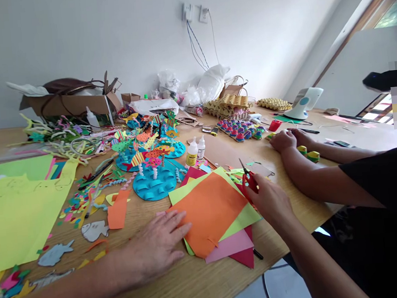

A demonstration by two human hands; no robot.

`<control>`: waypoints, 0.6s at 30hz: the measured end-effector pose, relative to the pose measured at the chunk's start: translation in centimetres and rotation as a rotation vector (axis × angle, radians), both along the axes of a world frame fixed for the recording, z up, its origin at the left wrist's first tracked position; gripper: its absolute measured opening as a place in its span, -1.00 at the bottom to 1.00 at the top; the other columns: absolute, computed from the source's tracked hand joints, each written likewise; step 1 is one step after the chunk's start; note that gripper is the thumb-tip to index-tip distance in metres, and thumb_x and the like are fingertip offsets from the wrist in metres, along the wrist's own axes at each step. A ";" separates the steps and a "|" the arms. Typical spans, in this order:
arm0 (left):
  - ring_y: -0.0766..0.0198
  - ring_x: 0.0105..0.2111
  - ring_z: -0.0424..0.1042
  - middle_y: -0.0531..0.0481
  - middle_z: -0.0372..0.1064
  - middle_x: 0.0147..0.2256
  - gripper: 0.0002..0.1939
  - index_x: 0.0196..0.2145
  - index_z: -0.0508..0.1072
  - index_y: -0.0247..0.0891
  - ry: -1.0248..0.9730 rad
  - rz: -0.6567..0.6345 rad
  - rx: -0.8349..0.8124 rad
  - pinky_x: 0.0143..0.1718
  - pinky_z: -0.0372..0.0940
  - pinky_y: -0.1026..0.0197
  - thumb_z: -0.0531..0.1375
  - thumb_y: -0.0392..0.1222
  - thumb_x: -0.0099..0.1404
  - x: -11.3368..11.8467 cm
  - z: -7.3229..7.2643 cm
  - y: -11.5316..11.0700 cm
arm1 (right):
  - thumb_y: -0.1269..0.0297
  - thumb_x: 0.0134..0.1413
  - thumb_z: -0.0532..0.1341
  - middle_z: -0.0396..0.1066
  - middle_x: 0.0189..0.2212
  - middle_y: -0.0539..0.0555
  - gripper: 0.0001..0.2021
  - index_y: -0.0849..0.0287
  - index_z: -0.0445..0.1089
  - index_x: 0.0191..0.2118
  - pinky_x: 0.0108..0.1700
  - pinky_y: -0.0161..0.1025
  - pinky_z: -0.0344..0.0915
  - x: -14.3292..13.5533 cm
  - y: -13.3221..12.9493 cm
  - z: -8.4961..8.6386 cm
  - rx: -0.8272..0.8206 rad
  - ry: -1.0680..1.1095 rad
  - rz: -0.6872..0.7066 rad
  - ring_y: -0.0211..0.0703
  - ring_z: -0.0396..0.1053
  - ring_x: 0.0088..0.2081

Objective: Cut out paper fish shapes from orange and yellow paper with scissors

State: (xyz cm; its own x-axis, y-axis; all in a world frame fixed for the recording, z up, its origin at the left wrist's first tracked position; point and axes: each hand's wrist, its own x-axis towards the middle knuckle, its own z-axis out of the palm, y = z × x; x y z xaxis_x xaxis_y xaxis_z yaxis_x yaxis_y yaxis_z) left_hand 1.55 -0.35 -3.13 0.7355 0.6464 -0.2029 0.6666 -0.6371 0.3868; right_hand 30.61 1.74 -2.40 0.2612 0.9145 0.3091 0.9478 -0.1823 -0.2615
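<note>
My left hand (pixel 158 243) lies flat with its fingers stretched out, the tips at the left edge of an orange paper sheet (pixel 213 212). That sheet tops a stack with yellow-green paper (pixel 238 222), pink paper (pixel 230 247) and red paper (pixel 244 259). Just past the stack's right side, my right hand (pixel 268 198) is closed around the red handles of a pair of scissors (pixel 249 181); the blades point up and away. Left of the stack lie an orange paper piece (pixel 119 210) and a grey fish cutout (pixel 95 231).
Blue discs with paper fish (pixel 155 185) stand behind the stack, beside two glue bottles (pixel 192 153). Large yellow sheets (pixel 20 220) cover the left. At right, a co-worker's arms (pixel 300 163) rest on the table near painted egg-carton pieces (pixel 240 130).
</note>
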 end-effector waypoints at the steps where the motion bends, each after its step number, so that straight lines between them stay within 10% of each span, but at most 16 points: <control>1: -0.09 0.24 -0.06 -0.25 -0.03 0.26 -0.42 0.18 0.18 -0.27 0.040 -0.018 -0.012 0.20 -0.09 -0.18 0.14 -0.25 0.20 0.1 -0.2 -0.5 | 0.25 0.02 0.10 0.39 -0.46 0.09 -0.88 0.15 0.32 -0.34 -0.52 -0.32 -0.08 -0.4 -0.2 0.2 0.016 -0.015 0.004 -0.11 0.29 -0.47; 13: -0.01 0.27 -0.17 -0.24 -0.13 0.29 -0.33 0.25 -0.01 -0.25 -0.057 -0.137 0.036 0.22 -0.16 -0.16 -0.06 0.14 0.29 1.0 -2.6 -0.4 | 0.27 0.06 0.05 0.38 -0.56 0.05 -0.89 0.14 0.21 -0.44 -0.51 -0.32 0.01 -6.7 -0.2 -1.9 -0.082 -0.054 0.413 -0.07 0.36 -0.48; 18: -0.01 0.16 0.13 -0.28 0.19 0.15 -0.50 0.14 0.19 -0.29 -0.149 -0.130 0.220 0.17 -0.01 -0.08 0.04 -0.04 0.30 0.8 -0.8 -0.4 | 0.26 0.08 0.04 0.36 -0.58 0.04 -0.88 0.13 0.18 -0.44 -0.51 -0.32 0.02 -6.8 0.0 -2.3 -0.080 -0.030 0.462 -0.10 0.33 -0.52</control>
